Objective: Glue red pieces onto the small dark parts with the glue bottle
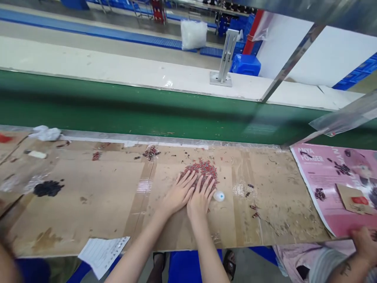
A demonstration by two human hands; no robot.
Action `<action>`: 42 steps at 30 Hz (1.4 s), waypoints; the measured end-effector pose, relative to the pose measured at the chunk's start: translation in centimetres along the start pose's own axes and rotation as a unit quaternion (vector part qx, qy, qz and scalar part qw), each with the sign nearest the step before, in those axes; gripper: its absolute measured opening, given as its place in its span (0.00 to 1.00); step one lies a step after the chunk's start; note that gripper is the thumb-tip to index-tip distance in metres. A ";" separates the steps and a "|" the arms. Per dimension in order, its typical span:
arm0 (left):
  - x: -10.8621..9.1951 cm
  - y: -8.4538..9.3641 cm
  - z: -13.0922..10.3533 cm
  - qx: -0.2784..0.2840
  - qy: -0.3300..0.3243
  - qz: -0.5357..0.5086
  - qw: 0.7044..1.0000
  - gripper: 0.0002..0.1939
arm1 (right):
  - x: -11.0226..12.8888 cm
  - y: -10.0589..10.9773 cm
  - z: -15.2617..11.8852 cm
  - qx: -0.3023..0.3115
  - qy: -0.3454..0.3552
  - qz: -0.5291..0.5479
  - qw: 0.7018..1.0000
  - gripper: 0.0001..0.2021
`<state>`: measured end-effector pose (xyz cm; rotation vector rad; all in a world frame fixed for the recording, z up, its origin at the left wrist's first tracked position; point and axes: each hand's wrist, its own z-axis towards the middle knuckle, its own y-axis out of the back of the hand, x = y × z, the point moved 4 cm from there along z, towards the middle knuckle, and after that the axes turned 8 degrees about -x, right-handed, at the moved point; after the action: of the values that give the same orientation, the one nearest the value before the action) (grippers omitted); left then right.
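Observation:
My left hand (pixel 177 195) and my right hand (pixel 199 199) lie side by side on the cardboard-covered table (pixel 103 196), backs up and fingers spread. Under and just beyond the fingertips is a spread pile of small red and dark pieces (pixel 204 168). Neither hand visibly grips anything, though what lies beneath the palms is hidden. A small round whitish item with a blue dot (pixel 218 196) sits right beside my right hand's fingers.
Black pieces (pixel 48 188) form a heap at left; a smaller dark-red cluster (pixel 151 153) is farther back. Beyond runs a green conveyor belt (pixel 118 110). A pink poster (pixel 326 200) and another person's hand (pixel 365 245) are at right. A paper sheet (pixel 103 253) overhangs the front edge.

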<state>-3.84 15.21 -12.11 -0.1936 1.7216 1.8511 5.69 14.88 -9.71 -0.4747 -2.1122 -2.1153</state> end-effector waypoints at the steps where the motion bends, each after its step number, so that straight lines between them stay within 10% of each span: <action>1: 0.0 -0.1 0.4 0.011 -0.006 0.005 1.000 0.27 | -0.1 0.0 -0.1 0.004 0.002 0.002 1.000 0.27; 30: -1.0 0.5 3.2 0.006 -0.046 0.077 0.996 0.29 | -1.3 0.8 -3.1 0.007 0.096 0.044 0.994 0.29; 37: -2.4 -0.1 2.1 0.016 -0.016 0.059 0.998 0.27 | -6.1 3.8 -7.8 -0.099 0.259 0.141 0.950 0.27; 42: -5.0 5.4 3.7 -0.045 0.020 0.066 0.997 0.25 | -11.3 5.1 -7.9 -0.272 0.124 0.168 0.939 0.18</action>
<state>-1.50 17.26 -4.52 -0.1564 1.7163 2.0349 16.83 5.40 -8.07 -0.5361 -1.1958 -2.3701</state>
